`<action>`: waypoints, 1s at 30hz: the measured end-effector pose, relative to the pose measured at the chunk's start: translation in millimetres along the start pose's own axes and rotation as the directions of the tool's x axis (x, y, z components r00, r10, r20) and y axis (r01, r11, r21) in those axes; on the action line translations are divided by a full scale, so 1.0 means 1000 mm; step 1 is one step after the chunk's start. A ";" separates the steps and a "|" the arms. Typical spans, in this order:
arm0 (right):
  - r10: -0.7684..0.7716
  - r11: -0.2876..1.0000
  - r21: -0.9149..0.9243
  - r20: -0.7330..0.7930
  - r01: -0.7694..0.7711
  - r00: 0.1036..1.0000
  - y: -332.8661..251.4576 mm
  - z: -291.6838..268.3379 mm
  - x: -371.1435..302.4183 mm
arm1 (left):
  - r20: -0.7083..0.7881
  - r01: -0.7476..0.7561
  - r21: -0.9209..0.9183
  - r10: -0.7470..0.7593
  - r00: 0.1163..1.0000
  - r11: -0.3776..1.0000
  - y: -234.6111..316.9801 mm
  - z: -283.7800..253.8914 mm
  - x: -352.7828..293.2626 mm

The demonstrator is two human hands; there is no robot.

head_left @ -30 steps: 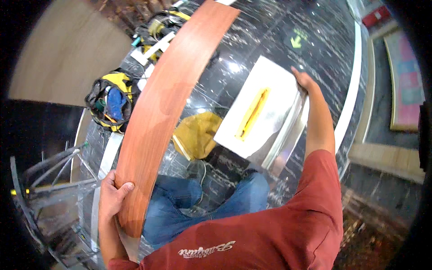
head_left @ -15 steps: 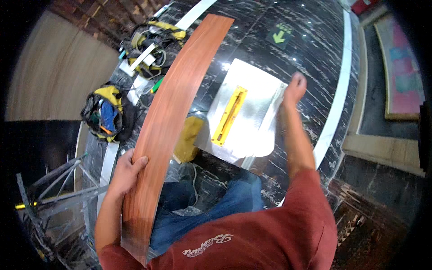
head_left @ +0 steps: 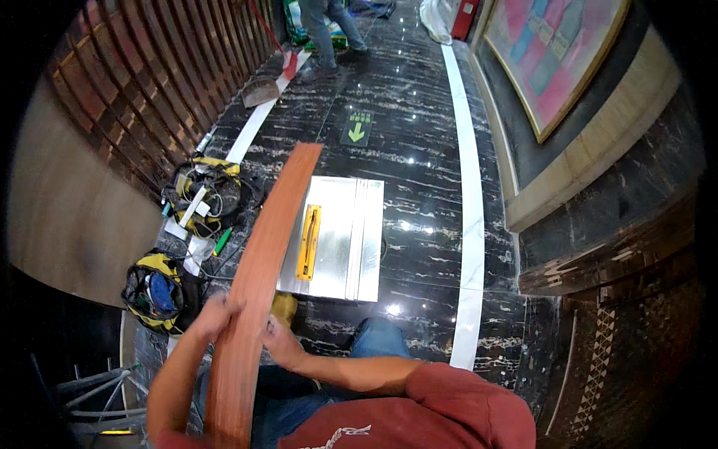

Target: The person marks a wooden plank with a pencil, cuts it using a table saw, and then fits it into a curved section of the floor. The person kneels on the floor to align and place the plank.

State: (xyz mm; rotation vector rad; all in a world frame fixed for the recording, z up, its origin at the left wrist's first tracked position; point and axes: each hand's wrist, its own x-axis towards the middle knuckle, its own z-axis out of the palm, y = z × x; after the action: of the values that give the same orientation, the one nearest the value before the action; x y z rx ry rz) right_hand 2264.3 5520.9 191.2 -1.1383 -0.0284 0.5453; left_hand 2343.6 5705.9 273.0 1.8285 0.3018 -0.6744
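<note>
A long reddish-brown wood-grain plank [head_left: 262, 247] slants up from my lap, its far end beside a small table saw. My left hand [head_left: 215, 316] is closed on the plank's left edge, with the thumb over its face. On the opposite edge, my right hand [head_left: 281, 343] has its fingers closed against the plank. The saw's silver top [head_left: 342, 247] stands just right of the plank, which overlaps its left side. Set in that top is a yellow slotted insert [head_left: 308, 243]. Part of a yellow saw body [head_left: 283, 308] shows below the near edge.
Two black-and-yellow tool bags [head_left: 159, 292] with cables and tools stand at left, near a green-handled tool [head_left: 223, 242]. Farther off are a dustpan [head_left: 260, 93] and a person's legs [head_left: 320, 37]. A framed picture [head_left: 557, 56] hangs at right; metal legs [head_left: 105, 396] stand lower left.
My right hand has moved left from beside the saw top to the plank's right edge. The view has tilted up, bringing the far floor and another person's legs into sight.
</note>
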 end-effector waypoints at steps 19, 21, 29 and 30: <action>-0.501 0.785 -0.613 -0.539 0.094 0.677 -0.009 -0.121 -0.039 | -0.334 0.064 0.476 0.113 0.936 0.877 -0.073 0.023 -0.274; -0.563 0.748 -0.663 -0.617 0.021 0.550 -0.028 -0.173 -0.043 | -0.307 0.013 0.508 0.167 0.937 0.861 -0.069 0.017 -0.253; -0.406 0.605 -0.600 -0.798 -0.523 0.446 -0.015 -0.222 0.030 | -0.167 -0.064 0.419 0.146 0.975 0.906 -0.067 -0.012 -0.091; -0.411 0.594 -0.610 -0.791 -0.524 0.454 -0.010 -0.221 0.022 | -0.122 -0.042 0.384 0.095 0.988 0.923 -0.050 -0.006 -0.086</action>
State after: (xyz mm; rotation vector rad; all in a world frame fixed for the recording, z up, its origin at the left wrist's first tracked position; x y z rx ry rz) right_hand 2352.0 5339.0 98.1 -2.2899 0.8247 -0.1743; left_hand 2250.7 5739.7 285.8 2.2535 0.2049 -0.5862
